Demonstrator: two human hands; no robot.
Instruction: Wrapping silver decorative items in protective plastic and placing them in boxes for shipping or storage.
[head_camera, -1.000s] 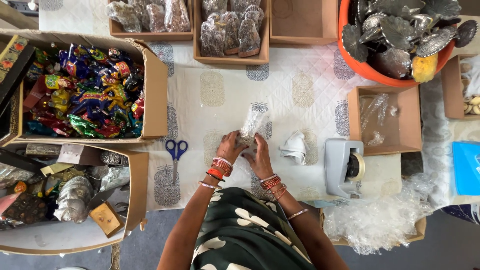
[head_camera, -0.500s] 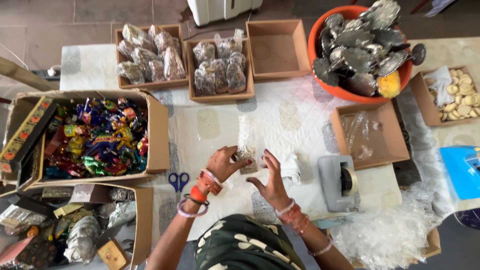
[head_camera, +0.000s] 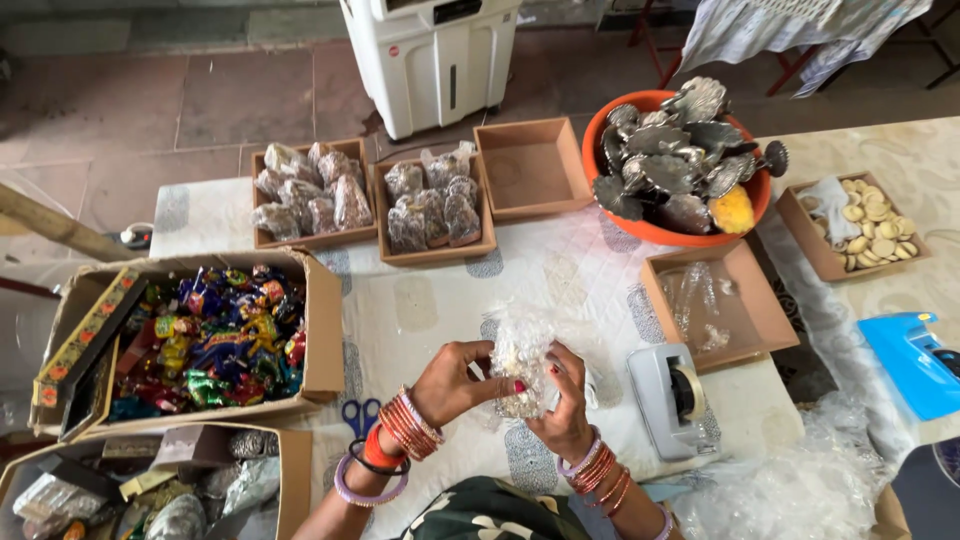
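A small clear pouch (head_camera: 520, 365) of sweets is pinched closed-fingered between left hand (head_camera: 452, 383) and right hand (head_camera: 565, 410); if either grip is loosened, contents could be spilled onto the surface (head_camera: 440, 300).

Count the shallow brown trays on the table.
5: two at the far edge filled with packets, an empty one beside them, one holding clear bags, one holding round biscuits.
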